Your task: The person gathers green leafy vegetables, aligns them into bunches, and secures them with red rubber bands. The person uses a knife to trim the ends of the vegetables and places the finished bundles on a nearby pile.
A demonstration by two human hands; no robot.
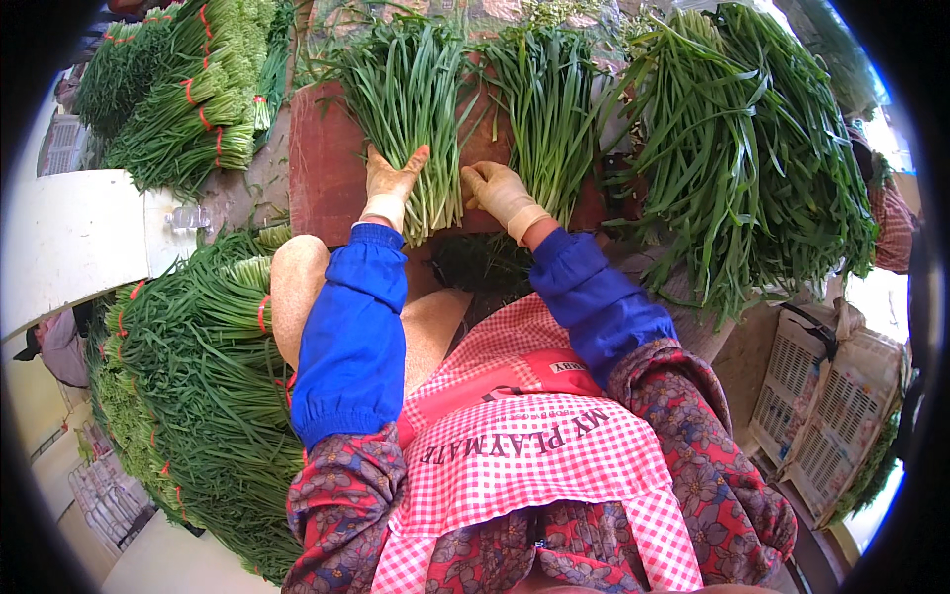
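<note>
A loose bunch of garlic chives (415, 89) lies on a reddish-brown board (319, 163), pale stem ends towards me. My left hand (391, 178), in a thin pale glove, grips the left side of this bunch, with leaves passing between thumb and fingers. Beside the stems on the right is my right hand (496, 194), gloved alike. Its fingers are curled close to the thumb; whether a stalk is between them is not clear. A second loose bunch of garlic chives (545, 111) rests on the board, just beyond the right hand.
A large heap of loose chives (742, 148) stands at the right. Bunches tied with red bands (200, 96) are stacked at the far left. More tied bunches (215, 371) are piled beside my left leg. A plastic crate (824, 408) stands at the lower right.
</note>
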